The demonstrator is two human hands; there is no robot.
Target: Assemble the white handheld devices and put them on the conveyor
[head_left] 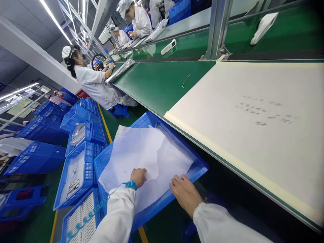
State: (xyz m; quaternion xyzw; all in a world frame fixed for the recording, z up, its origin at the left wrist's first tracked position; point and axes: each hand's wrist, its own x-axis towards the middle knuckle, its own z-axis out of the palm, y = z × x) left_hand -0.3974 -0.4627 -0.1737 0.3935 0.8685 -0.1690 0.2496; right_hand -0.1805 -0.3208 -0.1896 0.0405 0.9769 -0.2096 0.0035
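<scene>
A blue plastic crate (pixel 202 167) stands beside the bench, with thin white sheets (pixel 174 158) lying in it. The upper white sheet (pixel 138 145) is raised and creased, its far corner sticking up over the crate's rim. My left hand (pixel 138 176), with a blue coiled-cord wrist strap (pixel 130 184), is closed at the near edge of this sheet and seems to pinch it; the fingertips are partly hidden. At the crate's near right side, my right hand (pixel 184 192) rests with fingers apart on the lower sheet and near the rim. Whatever lies beneath the sheets is hidden.
To the right runs a green bench (pixel 162 84) with a taped white board (pixel 227 118). A metal post (pixel 217 30) rises behind it. Stacked blue crates (pixel 86 168) stand on the left. A co-worker in white (pixel 93 81) sits farther along the bench.
</scene>
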